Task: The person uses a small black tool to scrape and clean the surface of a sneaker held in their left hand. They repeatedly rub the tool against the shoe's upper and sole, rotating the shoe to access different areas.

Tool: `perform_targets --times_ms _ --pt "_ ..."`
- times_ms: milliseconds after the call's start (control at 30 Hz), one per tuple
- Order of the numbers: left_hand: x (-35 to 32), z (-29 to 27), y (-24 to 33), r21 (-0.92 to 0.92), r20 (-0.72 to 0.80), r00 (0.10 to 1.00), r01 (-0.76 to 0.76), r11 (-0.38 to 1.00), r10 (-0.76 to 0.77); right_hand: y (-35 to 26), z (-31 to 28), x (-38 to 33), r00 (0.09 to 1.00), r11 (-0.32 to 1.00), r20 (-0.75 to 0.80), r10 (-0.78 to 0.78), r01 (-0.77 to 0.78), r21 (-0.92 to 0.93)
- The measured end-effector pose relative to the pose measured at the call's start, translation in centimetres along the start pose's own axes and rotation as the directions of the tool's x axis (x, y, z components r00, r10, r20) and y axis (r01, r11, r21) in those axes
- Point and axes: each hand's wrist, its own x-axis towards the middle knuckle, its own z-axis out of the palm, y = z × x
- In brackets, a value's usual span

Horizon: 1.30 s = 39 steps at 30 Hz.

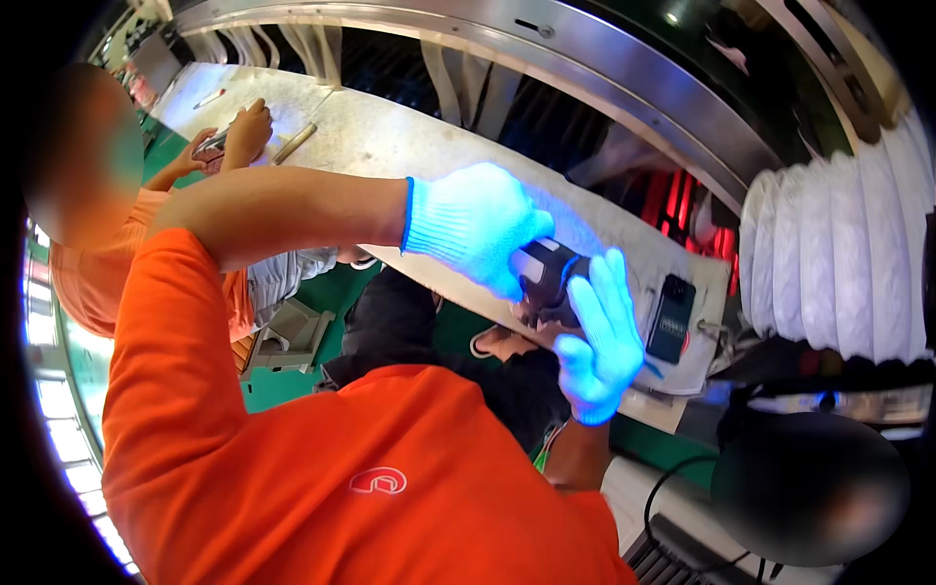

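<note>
Gripping: the gloved left hand (475, 229) is pinching one end of a dark, glossy curved piece (554, 278) in its curled fingers.
Spreading: the gloved right hand (604, 336) is holding its fingers apart just beside the piece — whether it is touching, I cannot tell.
Curved piece: it is being held at the near side of the worktable (390, 127), left of the black smartphone (671, 317).
Smartphone: it is lying on white paper (706, 291).
Duct: a white ribbed duct (838, 253) is hanging right of the smartphone.
Lights: red strips (687, 207) are glowing beyond the smartphone.
Co-worker: bare hands (249, 135) are holding a small dark item (210, 145) far left of the smartphone — a brass-coloured rod (294, 143) is lying beside them.
</note>
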Motion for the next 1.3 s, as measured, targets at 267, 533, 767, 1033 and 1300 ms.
perform_targets --times_ms 267,533,767,1033,1300 --pt "4.0 0.4 2.1 0.092 0.053 0.983 -0.181 0.979 0.177 -7.1 -3.3 10.9 0.977 0.985 -0.125 -0.17 0.17 -0.014" --pt "1.1 -0.5 -1.6 -0.02 0.089 0.996 0.028 0.999 -0.026 2.9 -2.1 -3.4 0.761 0.644 0.171 0.626 -0.628 0.437" --pt "0.1 -0.9 -1.1 0.014 0.137 0.989 0.052 0.999 -0.054 0.7 1.9 -1.2 0.822 0.601 -0.09 0.563 -0.333 0.727" --pt "-0.9 -0.3 -2.3 -0.044 0.102 0.993 0.067 0.997 -0.062 0.5 7.6 -0.7 0.808 0.574 -0.201 0.554 -0.196 0.795" --pt "-1.9 1.0 -2.9 -0.069 -0.033 0.997 -0.068 0.995 0.066 0.9 6.4 -1.0 0.849 0.63 -0.159 0.505 -0.236 0.74"
